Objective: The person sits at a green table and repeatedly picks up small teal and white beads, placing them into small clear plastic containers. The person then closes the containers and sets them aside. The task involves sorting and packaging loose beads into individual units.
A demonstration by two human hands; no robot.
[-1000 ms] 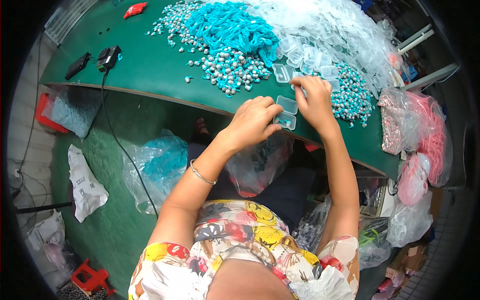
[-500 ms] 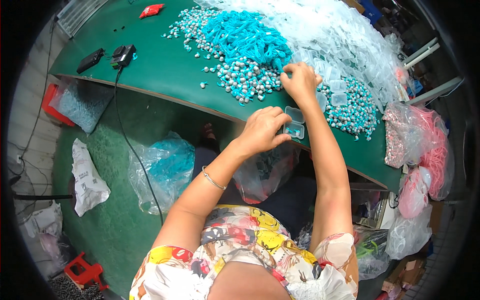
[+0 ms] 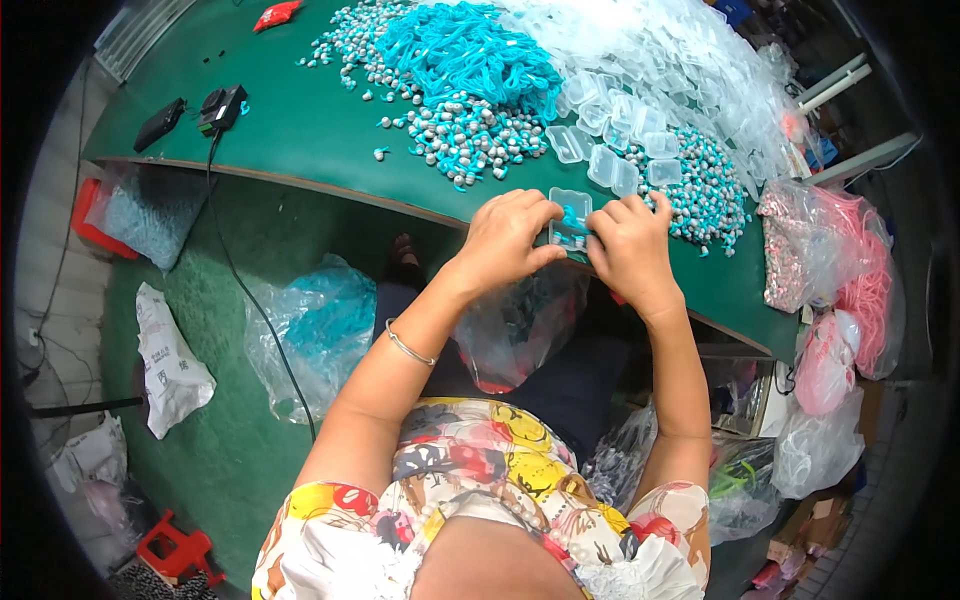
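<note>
Near the far left corner of the green worktop [image 3: 300, 130] lie a black box [image 3: 158, 124] and a corded device [image 3: 222, 106]. Further right spreads a heap of turquoise cords [image 3: 470, 50] with grey beads [image 3: 470, 140] along its near side. At the near edge the left hand [image 3: 508, 238] and right hand [image 3: 630, 245] both pinch a small clear plastic case [image 3: 568, 215] holding something turquoise. More empty cases [image 3: 620, 150] lie just beyond.
</note>
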